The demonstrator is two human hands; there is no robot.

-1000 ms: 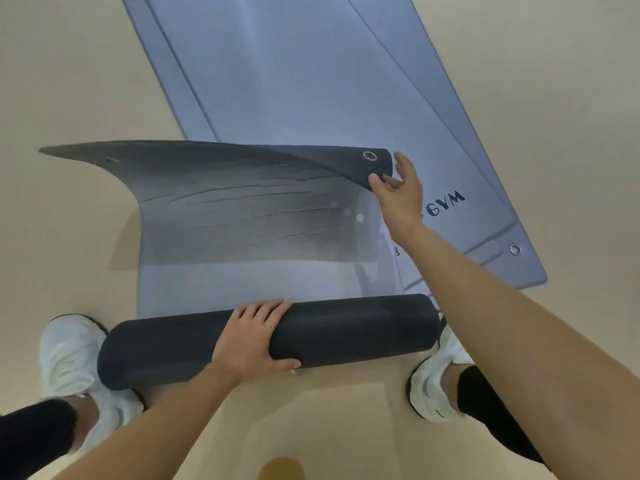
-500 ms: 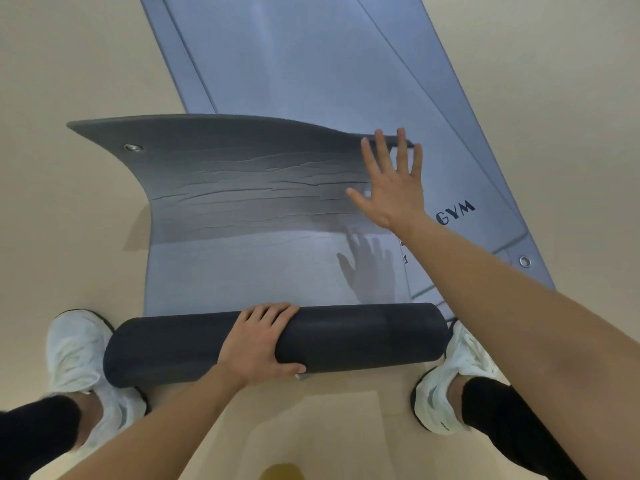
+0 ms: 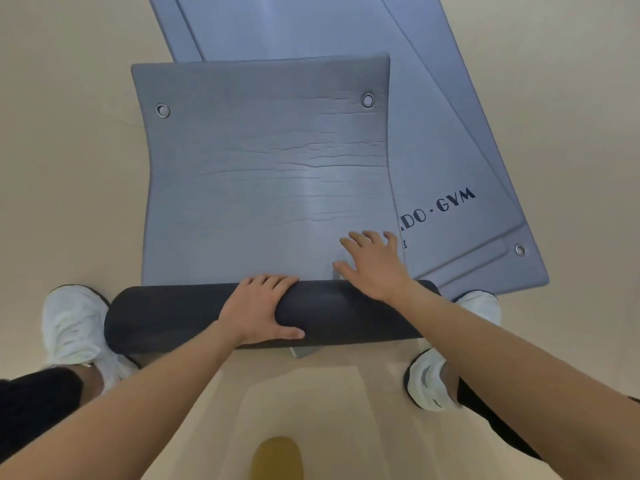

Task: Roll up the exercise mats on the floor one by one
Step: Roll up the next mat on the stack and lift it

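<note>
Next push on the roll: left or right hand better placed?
Left. The left hand grips the roll near its middle. The right hand lies flat, fingers spread, on the unrolled mat just ahead, likely in the roll's path.

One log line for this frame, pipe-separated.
phase: mat part rolled | left hand: grips roll | right hand: flat on mat by roll | other mats: flat beneath

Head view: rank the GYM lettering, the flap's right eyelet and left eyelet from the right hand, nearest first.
1. GYM lettering, just right of the right hand.
2. Right eyelet, ahead, far edge.
3. Left eyelet, far left corner.
</note>
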